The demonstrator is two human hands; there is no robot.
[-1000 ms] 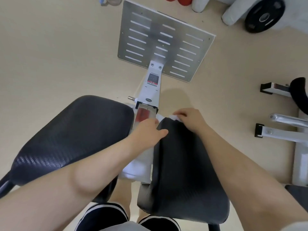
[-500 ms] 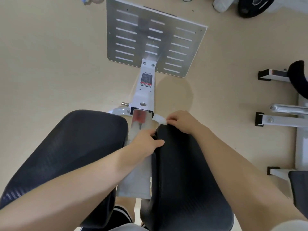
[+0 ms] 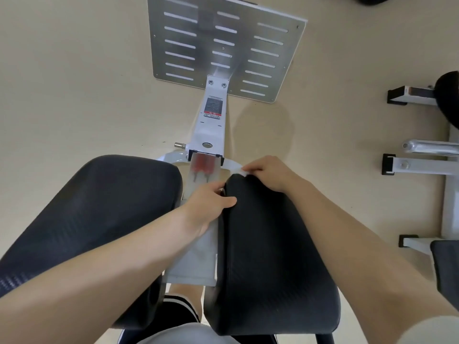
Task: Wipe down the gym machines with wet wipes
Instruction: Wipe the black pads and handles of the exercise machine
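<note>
Two black padded cushions of a gym machine fill the lower view: the left pad (image 3: 99,219) and the right pad (image 3: 268,256). My right hand (image 3: 270,173) presses a white wet wipe (image 3: 242,172) onto the top far edge of the right pad. My left hand (image 3: 211,204) rests in the gap between the pads, its fingers curled over the right pad's inner edge. The white machine beam (image 3: 211,122) runs forward to a slotted metal footplate (image 3: 223,45).
The floor is beige. White frame bars with black end caps (image 3: 422,167) of another machine stand at the right, with a black pad (image 3: 449,100) above them. My legs and dark shorts (image 3: 178,316) show below the pads.
The camera has drifted closer and downward, so the footplate sits higher in view. My right hand with the wipe has stayed at the right pad's top edge; my left hand keeps its hold.
</note>
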